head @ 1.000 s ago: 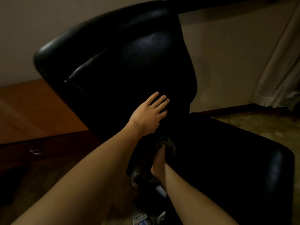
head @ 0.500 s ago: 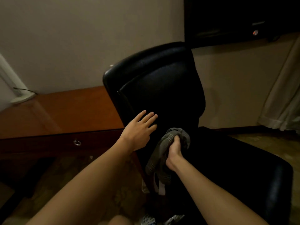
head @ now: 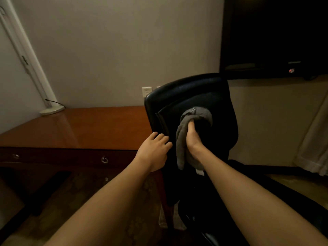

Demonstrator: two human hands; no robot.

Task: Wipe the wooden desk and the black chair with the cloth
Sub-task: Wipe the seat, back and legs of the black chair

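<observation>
The black chair (head: 218, 96) stands right of centre with its padded backrest facing me. My right hand (head: 192, 137) grips a bunched grey cloth (head: 201, 113) and presses it against the middle of the backrest; loose ends of the cloth hang down past my wrist. My left hand (head: 154, 150) rests on the backrest's left edge with its fingers spread and nearly straight. The wooden desk (head: 79, 126) lies to the left, its glossy brown top touching the chair's side.
A white lamp base (head: 51, 110) with a cord sits at the desk's far left corner. Ring pulls (head: 104, 159) mark the desk drawers. A dark television (head: 273, 36) hangs at upper right, a pale curtain (head: 314, 148) at far right, a wall socket (head: 146, 90) behind the chair.
My right hand has carried the cloth up from the bottom of the backrest to its middle. My left hand has slid to the backrest's left edge. The view has risen, showing more desk.
</observation>
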